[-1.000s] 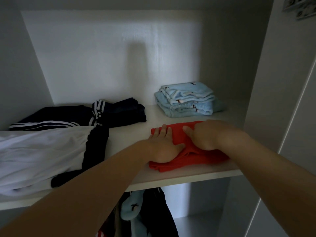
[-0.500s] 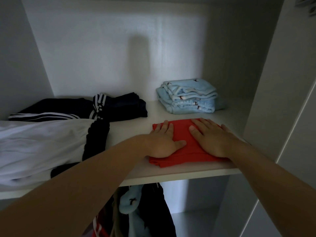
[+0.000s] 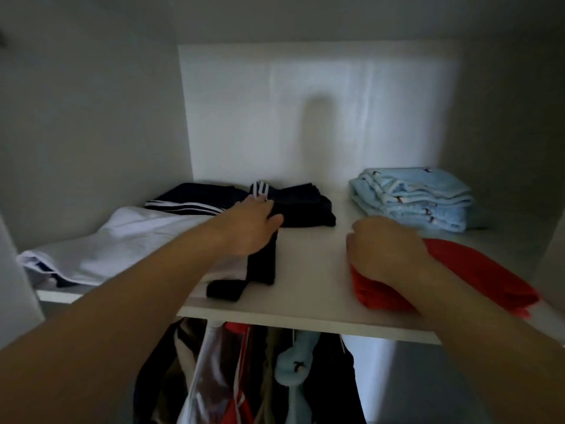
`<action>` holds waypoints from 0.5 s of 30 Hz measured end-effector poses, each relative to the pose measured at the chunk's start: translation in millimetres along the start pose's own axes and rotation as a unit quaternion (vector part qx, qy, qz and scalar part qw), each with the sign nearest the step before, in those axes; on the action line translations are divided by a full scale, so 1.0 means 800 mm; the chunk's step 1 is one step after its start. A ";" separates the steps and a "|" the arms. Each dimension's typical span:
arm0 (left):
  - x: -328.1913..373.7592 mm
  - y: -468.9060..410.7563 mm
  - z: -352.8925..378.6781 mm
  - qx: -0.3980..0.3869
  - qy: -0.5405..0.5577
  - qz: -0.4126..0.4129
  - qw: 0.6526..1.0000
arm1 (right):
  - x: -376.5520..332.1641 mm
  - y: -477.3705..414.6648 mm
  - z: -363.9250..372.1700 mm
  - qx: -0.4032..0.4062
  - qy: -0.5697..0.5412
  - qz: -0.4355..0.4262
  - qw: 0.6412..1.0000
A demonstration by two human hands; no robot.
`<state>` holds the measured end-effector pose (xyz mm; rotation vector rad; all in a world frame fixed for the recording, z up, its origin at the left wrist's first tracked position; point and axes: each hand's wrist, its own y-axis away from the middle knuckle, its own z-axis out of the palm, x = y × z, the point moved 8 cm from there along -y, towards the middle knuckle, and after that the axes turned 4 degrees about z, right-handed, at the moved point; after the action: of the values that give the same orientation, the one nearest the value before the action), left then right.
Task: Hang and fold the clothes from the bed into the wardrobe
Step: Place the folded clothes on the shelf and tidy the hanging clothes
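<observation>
The left hand (image 3: pixel 249 229) lies flat and released, fingers stretched over the folded navy garment (image 3: pixel 305 206) with white stripes at the far left of the wardrobe shelf (image 3: pixel 308 270). The right hand (image 3: pixel 386 249) is curled loosely over the far left corner of the folded red garment (image 3: pixel 477 270) at the near right; I cannot tell whether it pinches the cloth. A smooth white garment (image 3: pixel 128 249) lies left, and a fluffy light blue stack (image 3: pixel 412 200) sits far right.
</observation>
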<state>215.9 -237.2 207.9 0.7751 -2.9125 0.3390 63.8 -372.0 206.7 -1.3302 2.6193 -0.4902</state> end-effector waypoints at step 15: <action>-0.224 0.118 0.009 0.041 0.004 -0.182 0.982 | -0.184 -0.018 0.101 -0.189 -0.236 0.067 0.951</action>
<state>323.2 -73.5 154.5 1.2872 -2.6850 0.4236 184.5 -278.6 136.2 -1.1622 2.4324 0.3327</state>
